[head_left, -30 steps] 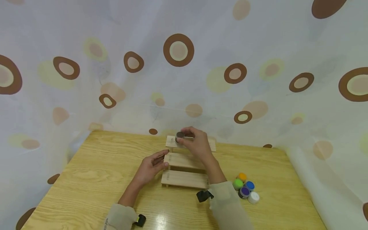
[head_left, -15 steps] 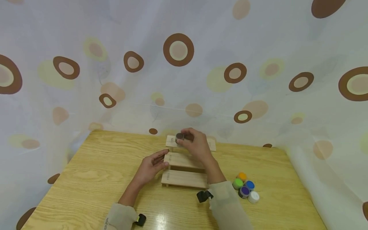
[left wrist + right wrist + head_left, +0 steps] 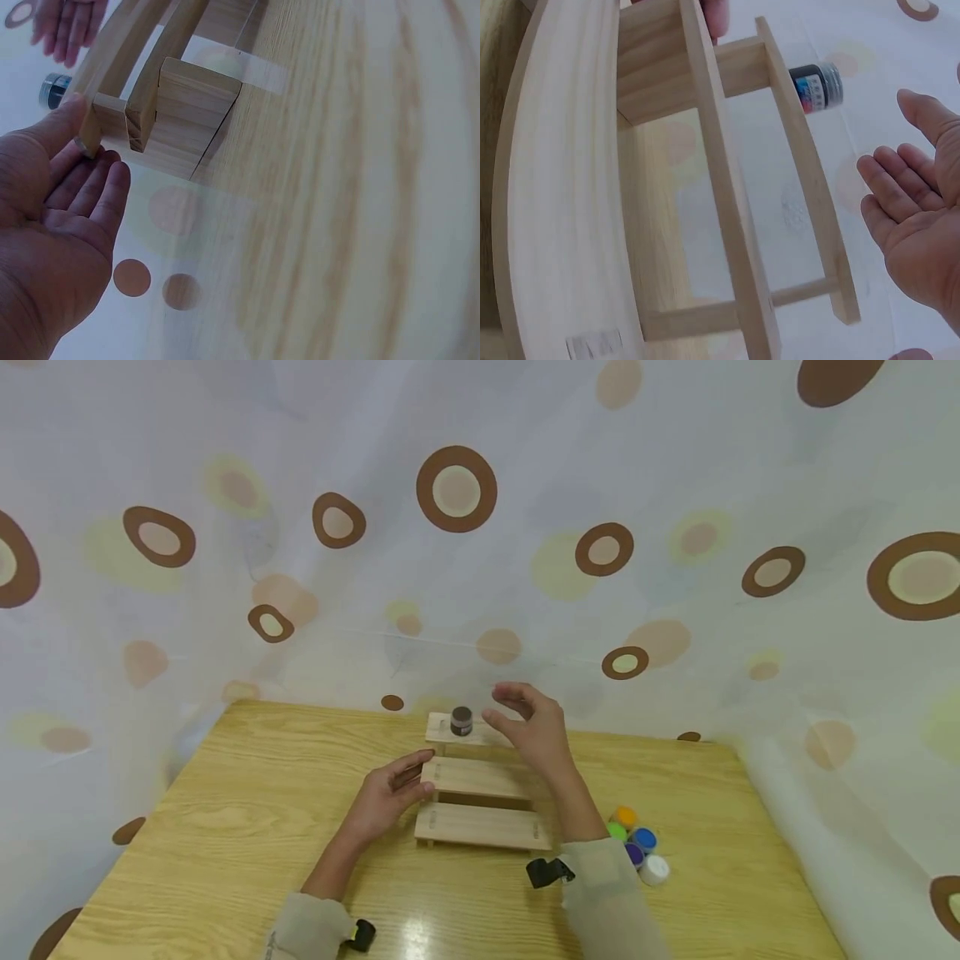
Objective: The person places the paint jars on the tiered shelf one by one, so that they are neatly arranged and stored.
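Observation:
A three-step rack of pale wood (image 3: pixel 483 777) stands on the table. Near the left end of its top step, a dark-lidded jar (image 3: pixel 461 722) is upright; the right wrist view shows the jar (image 3: pixel 815 88) with a coloured label. My left hand (image 3: pixel 381 800) grips the left end of the middle step, its thumb against the wood in the left wrist view, where this hand (image 3: pixel 64 240) shows palm and curled fingers. Just right of the jar, apart from it, my right hand (image 3: pixel 542 737) holds nothing; its fingers are loosely bent, and the right wrist view shows the hand (image 3: pixel 930 195) palm up.
To the right of the rack stand several small jars: orange (image 3: pixel 624 816), green (image 3: pixel 617 831), blue (image 3: pixel 643 840), purple (image 3: pixel 634 855) and white (image 3: pixel 655 869). The right forearm is beside them. Behind the wooden table (image 3: pixel 247 793) hangs a patterned white sheet (image 3: pixel 525 443).
My right hand has let go of the dark jar and moved a little to the right. That jar now stands by itself on the top step. My left hand keeps its hold.

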`<state>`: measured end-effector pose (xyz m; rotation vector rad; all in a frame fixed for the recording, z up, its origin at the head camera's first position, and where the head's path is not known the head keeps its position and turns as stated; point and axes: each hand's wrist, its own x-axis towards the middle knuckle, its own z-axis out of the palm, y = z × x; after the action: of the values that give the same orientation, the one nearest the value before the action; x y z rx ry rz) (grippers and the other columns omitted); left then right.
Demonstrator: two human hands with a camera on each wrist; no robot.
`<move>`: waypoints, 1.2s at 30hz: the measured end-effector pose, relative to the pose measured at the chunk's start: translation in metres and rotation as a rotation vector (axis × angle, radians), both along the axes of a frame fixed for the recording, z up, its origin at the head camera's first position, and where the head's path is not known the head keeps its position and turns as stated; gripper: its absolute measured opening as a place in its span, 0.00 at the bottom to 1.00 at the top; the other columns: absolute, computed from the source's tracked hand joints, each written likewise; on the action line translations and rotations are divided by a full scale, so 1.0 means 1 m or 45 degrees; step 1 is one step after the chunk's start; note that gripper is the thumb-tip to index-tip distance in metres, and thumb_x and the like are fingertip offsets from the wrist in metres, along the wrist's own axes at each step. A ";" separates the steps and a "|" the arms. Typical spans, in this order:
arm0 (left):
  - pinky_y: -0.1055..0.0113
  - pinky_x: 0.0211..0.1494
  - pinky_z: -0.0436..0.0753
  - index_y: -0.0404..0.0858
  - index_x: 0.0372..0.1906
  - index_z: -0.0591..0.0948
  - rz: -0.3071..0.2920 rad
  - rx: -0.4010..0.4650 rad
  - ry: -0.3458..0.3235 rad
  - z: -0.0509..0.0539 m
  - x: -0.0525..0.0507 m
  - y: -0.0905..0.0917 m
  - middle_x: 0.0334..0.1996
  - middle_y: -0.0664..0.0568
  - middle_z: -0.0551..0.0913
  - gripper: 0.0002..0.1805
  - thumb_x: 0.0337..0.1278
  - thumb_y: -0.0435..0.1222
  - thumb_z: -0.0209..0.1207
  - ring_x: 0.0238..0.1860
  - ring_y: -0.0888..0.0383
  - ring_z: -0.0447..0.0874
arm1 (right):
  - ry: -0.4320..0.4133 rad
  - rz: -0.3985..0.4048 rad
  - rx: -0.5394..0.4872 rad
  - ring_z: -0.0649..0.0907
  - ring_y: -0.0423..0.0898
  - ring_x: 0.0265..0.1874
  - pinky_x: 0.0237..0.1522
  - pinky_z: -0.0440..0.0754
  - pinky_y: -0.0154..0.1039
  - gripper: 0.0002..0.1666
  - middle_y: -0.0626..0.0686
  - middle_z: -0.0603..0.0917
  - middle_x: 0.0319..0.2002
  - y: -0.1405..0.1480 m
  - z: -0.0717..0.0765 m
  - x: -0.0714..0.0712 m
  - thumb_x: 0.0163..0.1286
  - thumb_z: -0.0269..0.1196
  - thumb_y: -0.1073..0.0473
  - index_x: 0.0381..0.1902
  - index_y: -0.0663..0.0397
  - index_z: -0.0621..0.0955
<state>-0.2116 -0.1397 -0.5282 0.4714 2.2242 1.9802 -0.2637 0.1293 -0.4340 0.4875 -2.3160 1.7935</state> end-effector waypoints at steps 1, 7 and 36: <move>0.65 0.76 0.73 0.40 0.78 0.72 -0.004 0.002 -0.001 0.000 0.000 0.000 0.78 0.44 0.70 0.32 0.74 0.39 0.66 0.80 0.43 0.64 | 0.001 -0.005 -0.014 0.84 0.53 0.64 0.67 0.82 0.54 0.25 0.59 0.85 0.61 0.004 0.001 0.001 0.71 0.75 0.58 0.63 0.54 0.82; 0.66 0.75 0.74 0.40 0.78 0.72 0.005 -0.001 -0.010 0.001 0.000 0.001 0.78 0.45 0.70 0.32 0.74 0.39 0.66 0.80 0.44 0.64 | 0.000 -0.042 -0.038 0.82 0.57 0.66 0.72 0.78 0.54 0.28 0.61 0.84 0.62 0.027 0.006 0.008 0.71 0.74 0.59 0.65 0.62 0.81; 0.64 0.73 0.77 0.41 0.78 0.73 0.017 -0.022 0.030 -0.003 0.003 0.002 0.77 0.45 0.71 0.32 0.74 0.40 0.66 0.79 0.40 0.65 | 0.015 -0.401 -0.052 0.85 0.40 0.59 0.66 0.81 0.32 0.28 0.58 0.85 0.59 0.185 -0.004 0.100 0.70 0.72 0.70 0.66 0.70 0.78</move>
<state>-0.2084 -0.1377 -0.5308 0.4816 2.2627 1.9698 -0.1633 0.3144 -0.4379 0.1166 -2.1962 1.6762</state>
